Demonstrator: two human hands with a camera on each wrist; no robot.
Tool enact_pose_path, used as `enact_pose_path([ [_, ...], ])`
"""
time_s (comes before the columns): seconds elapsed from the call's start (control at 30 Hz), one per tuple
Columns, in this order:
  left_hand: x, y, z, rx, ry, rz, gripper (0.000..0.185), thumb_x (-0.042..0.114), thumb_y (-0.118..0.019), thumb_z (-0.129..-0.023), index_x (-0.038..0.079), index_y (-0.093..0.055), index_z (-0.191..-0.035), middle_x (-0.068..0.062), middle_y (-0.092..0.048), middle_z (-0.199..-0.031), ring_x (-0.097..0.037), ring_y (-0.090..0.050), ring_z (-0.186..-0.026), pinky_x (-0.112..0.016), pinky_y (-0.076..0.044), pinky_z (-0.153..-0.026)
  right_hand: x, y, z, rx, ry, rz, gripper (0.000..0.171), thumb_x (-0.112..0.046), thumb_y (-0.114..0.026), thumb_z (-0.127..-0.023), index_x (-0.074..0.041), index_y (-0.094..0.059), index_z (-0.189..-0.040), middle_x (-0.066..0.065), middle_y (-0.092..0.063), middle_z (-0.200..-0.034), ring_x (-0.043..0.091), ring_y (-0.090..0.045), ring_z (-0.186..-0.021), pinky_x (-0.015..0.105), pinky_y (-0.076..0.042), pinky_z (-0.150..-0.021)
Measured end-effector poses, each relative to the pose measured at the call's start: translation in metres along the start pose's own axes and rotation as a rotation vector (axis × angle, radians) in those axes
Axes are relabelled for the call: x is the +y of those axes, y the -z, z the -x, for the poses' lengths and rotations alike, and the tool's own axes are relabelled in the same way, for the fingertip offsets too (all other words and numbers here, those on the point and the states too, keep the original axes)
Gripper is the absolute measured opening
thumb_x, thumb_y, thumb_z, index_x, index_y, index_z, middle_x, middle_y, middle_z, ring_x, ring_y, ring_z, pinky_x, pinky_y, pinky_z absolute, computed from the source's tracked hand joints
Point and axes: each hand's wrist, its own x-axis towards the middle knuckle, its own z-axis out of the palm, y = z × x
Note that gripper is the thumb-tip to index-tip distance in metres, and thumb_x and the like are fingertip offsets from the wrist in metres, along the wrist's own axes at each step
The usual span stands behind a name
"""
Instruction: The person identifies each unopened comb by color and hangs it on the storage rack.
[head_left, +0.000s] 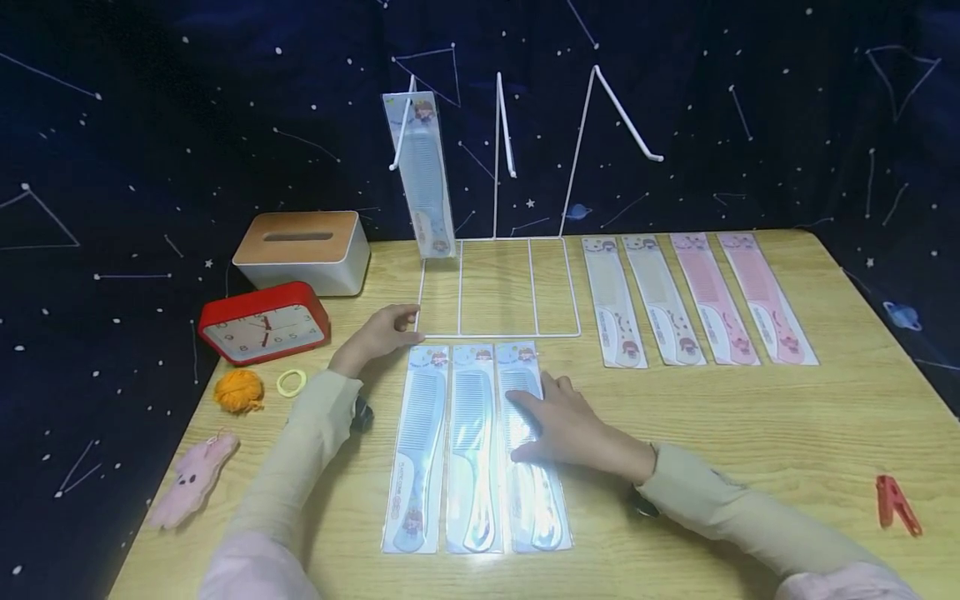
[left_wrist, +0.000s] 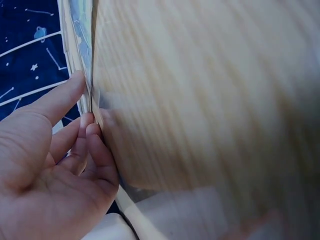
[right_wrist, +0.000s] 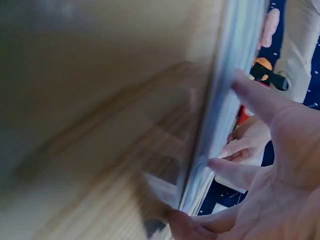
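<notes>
Three packaged blue combs lie side by side in front: a left one, a middle one and a right one. My right hand is over the right comb, its fingers spread and fingertips at the package in the right wrist view. My left hand pinches the front left corner of a white wire rack, as the left wrist view also shows with thumb and fingers at the wire. Another packaged blue comb hangs from the rack's left hook.
Right of the rack lie two pale packaged combs and two pink packaged combs. On the left are a tissue box, red clock, orange yarn ball, yellow ring and pink plush toy. A red clothespin lies far right.
</notes>
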Motion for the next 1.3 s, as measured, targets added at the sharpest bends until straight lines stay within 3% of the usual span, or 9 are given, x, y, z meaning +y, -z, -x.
enact_pose_path([
  [0.2, 0.004, -0.002, -0.001, -0.005, 0.006, -0.010, 0.062, 0.017, -0.064, -0.091, 0.000, -0.037, -0.144, -0.014, -0.051, -0.121, -0.030, -0.045, -0.114, -0.046, -0.035, -0.104, 0.004, -0.001, 0.006, 0.007, -0.080, -0.115, 0.083, -0.019, -0.081, -0.065, -0.010, -0.047, -0.139, 0.034, -0.027, -0.143, 0.049, -0.035, -0.118, 0.059, -0.046, -0.081],
  [0.5, 0.006, -0.003, 0.001, -0.012, 0.011, -0.002, 0.061, 0.017, -0.064, -0.092, -0.001, -0.037, -0.143, -0.016, -0.050, -0.125, -0.032, -0.044, -0.118, -0.046, -0.034, -0.104, 0.021, -0.004, 0.016, 0.070, -0.091, -0.330, 0.088, -0.004, -0.080, -0.063, -0.005, -0.040, -0.142, 0.028, -0.038, -0.131, 0.042, -0.048, -0.111, 0.055, -0.047, -0.086],
  [0.63, 0.004, -0.004, 0.000, -0.009, 0.005, -0.017, 0.061, 0.018, -0.063, -0.092, -0.001, -0.037, -0.143, -0.017, -0.050, -0.127, -0.032, -0.044, -0.118, -0.046, -0.034, -0.105, 0.026, -0.001, 0.021, 0.053, -0.068, -0.441, 0.086, 0.002, -0.074, -0.068, -0.003, -0.035, -0.144, 0.031, -0.035, -0.139, 0.048, -0.043, -0.120, 0.057, -0.042, -0.094],
  [0.73, 0.002, -0.004, 0.001, -0.012, 0.001, -0.011, 0.062, 0.019, -0.064, -0.091, 0.000, -0.037, -0.144, -0.017, -0.050, -0.127, -0.034, -0.043, -0.120, -0.047, -0.033, -0.106, 0.028, 0.002, 0.025, 0.015, -0.048, -0.510, 0.080, 0.002, -0.071, -0.071, -0.003, -0.036, -0.143, 0.031, -0.029, -0.146, 0.051, -0.031, -0.130, 0.060, -0.029, -0.103],
  [0.87, 0.001, -0.002, 0.004, 0.000, -0.035, -0.004, 0.063, 0.025, -0.065, -0.091, -0.001, -0.039, -0.142, -0.017, -0.052, -0.125, -0.036, -0.045, -0.120, -0.047, -0.035, -0.104, 0.024, 0.009, 0.029, 0.013, -0.059, -0.506, 0.074, -0.002, -0.070, -0.075, -0.008, -0.039, -0.142, 0.028, -0.041, -0.138, 0.049, -0.041, -0.123, 0.062, -0.035, -0.098],
  [0.93, 0.000, -0.002, 0.006, -0.001, -0.038, 0.002, 0.064, 0.028, -0.066, -0.090, 0.000, -0.040, -0.142, -0.017, -0.052, -0.125, -0.037, -0.045, -0.121, -0.047, -0.036, -0.104, 0.021, 0.014, 0.030, 0.025, -0.064, -0.496, 0.073, -0.002, -0.070, -0.075, -0.010, -0.039, -0.141, 0.024, -0.048, -0.128, 0.042, -0.051, -0.112, 0.056, -0.045, -0.089],
  [1.03, 0.000, -0.001, 0.007, -0.002, -0.021, 0.004, 0.064, 0.027, -0.065, -0.091, 0.000, -0.039, -0.142, -0.017, -0.051, -0.126, -0.037, -0.044, -0.123, -0.048, -0.035, -0.104, 0.016, 0.024, 0.033, 0.049, -0.064, -0.487, 0.072, 0.000, -0.067, -0.076, -0.009, -0.039, -0.141, 0.018, -0.051, -0.119, 0.030, -0.055, -0.100, 0.042, -0.051, -0.078],
  [1.17, 0.002, -0.002, 0.006, -0.013, 0.004, -0.002, 0.061, 0.022, -0.062, -0.093, 0.000, -0.036, -0.144, -0.018, -0.049, -0.129, -0.037, -0.042, -0.124, -0.050, -0.033, -0.105, 0.011, 0.041, 0.038, 0.116, -0.006, -0.474, 0.069, 0.004, -0.065, -0.077, -0.007, -0.040, -0.140, 0.020, -0.050, -0.121, 0.029, -0.054, -0.098, 0.039, -0.051, -0.077],
  [1.3, 0.002, -0.002, 0.004, -0.008, 0.002, -0.015, 0.061, 0.020, -0.062, -0.093, -0.001, -0.036, -0.144, -0.018, -0.049, -0.128, -0.034, -0.044, -0.120, -0.048, -0.035, -0.103, 0.004, 0.055, 0.034, 0.216, 0.134, -0.543, 0.065, 0.010, -0.063, -0.080, -0.003, -0.040, -0.140, 0.021, -0.045, -0.133, 0.027, -0.055, -0.095, 0.033, -0.052, -0.074],
])
